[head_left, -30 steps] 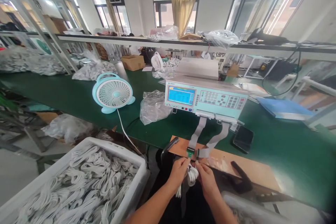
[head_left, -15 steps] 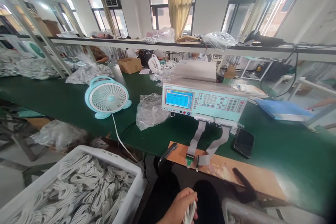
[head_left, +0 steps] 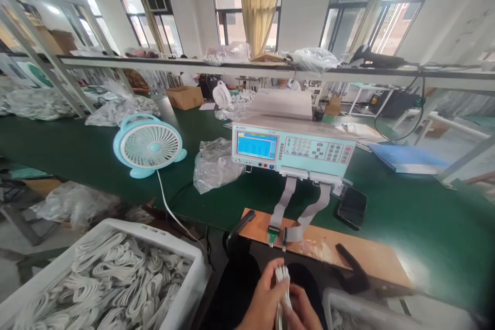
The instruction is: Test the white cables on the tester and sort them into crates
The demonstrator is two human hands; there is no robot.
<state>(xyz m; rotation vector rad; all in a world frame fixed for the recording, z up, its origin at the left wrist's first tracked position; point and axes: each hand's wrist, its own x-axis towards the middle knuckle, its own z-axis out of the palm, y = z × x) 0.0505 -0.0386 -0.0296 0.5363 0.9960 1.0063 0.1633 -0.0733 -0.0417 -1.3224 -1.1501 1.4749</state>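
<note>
A coiled white cable bundle (head_left: 283,274) stands upright at the bottom centre, above my lap. My left hand (head_left: 263,296) is closed round it, thumb across the front. On its other side, my right hand (head_left: 303,309) pinches the lower part of the bundle; its ends are hidden by the fingers and the frame edge. Just beyond the hands, a green connector board (head_left: 273,237) and a second dark connector (head_left: 285,240) hang at the ends of grey ribbon cables (head_left: 309,215) over a wooden board (head_left: 359,255). The ribbons lead to a light-blue test instrument (head_left: 294,147) with a lit screen.
A white bin (head_left: 193,268) full of coiled cables stands at left, another white bin (head_left: 344,301) at lower right. The green table (head_left: 402,206) holds a blue fan (head_left: 149,145), plastic bag (head_left: 216,165), black phone (head_left: 351,208) and blue folder (head_left: 410,158). A black clamp (head_left: 353,273) grips the board.
My right hand has come into view and taken hold of the cable bundle beside my left. The bundle is raised slightly and more upright. The view has shifted a little to the right.
</note>
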